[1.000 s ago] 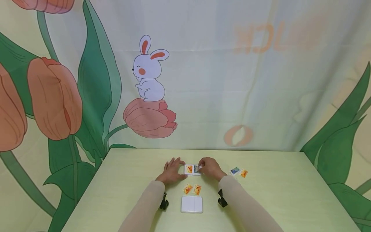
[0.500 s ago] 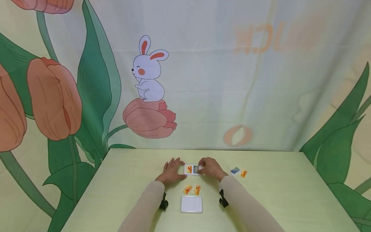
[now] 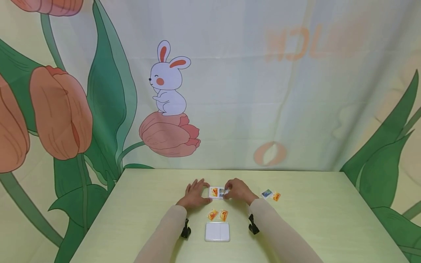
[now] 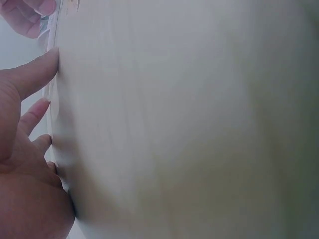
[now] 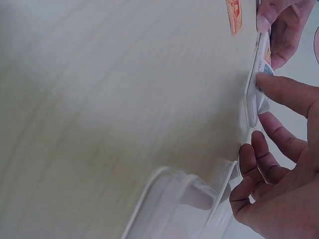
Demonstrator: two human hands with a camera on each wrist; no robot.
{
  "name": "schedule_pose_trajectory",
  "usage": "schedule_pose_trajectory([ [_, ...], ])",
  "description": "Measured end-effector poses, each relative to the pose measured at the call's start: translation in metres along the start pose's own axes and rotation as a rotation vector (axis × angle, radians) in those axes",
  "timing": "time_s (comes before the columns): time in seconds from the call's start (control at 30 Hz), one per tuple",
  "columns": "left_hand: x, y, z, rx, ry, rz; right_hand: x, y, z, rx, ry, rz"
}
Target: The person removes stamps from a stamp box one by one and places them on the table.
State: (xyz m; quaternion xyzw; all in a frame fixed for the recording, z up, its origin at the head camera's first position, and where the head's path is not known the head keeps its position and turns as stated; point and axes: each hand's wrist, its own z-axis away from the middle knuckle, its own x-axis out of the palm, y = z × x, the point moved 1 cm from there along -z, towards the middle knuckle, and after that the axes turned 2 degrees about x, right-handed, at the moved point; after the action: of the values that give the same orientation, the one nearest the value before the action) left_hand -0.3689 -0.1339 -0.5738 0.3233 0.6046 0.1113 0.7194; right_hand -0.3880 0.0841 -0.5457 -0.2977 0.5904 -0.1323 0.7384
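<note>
A small white flat case lies on the table, with an orange picture card in its left half and a blue-grey picture card at its right half. My left hand holds the case's left end between thumb and forefinger, the other fingers spread on the table. At the right end my right hand pinches the blue-grey card between thumb and forefinger. In the right wrist view, a pale curled edge shows between those fingertips. The rest of this card is hidden behind the fingers.
Two orange cards lie in front of the case. Nearer still is a white rectangular case. Right of my right hand lie a blue card and an orange card. A clear plastic box shows in the right wrist view.
The blue-grey card and the right fingertips have shifted very slightly left, and the card looks more tilted. The left hand holds the case as before.
</note>
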Motion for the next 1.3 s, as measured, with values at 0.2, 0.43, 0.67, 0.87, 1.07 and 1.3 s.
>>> schedule_pose_trajectory([
  [0.2, 0.0009, 0.0012, 0.0003, -0.010, 0.002, 0.000, 0.0003, -0.0009, 0.0008, 0.012, -0.013, -0.005],
  [0.43, 0.0008, 0.0013, 0.0009, -0.027, -0.006, -0.005, -0.0003, -0.0023, 0.0040, 0.021, -0.023, -0.041],
  [0.67, 0.0002, 0.0025, 0.0016, -0.028, -0.009, 0.003, 0.0002, -0.0016, 0.0036, 0.018, -0.021, -0.027],
  [0.87, 0.0002, 0.0023, 0.0017, -0.017, -0.008, 0.005, 0.0012, -0.0006, 0.0028, 0.002, -0.030, -0.027],
  [1.07, -0.0001, 0.0026, 0.0023, -0.016, -0.015, 0.016, 0.0040, 0.0030, 0.0016, -0.030, -0.032, -0.025],
  [1.3, -0.0014, 0.0028, 0.0025, -0.003, -0.011, 0.008, 0.0028, 0.0042, 0.0034, -0.103, -0.042, -0.065],
])
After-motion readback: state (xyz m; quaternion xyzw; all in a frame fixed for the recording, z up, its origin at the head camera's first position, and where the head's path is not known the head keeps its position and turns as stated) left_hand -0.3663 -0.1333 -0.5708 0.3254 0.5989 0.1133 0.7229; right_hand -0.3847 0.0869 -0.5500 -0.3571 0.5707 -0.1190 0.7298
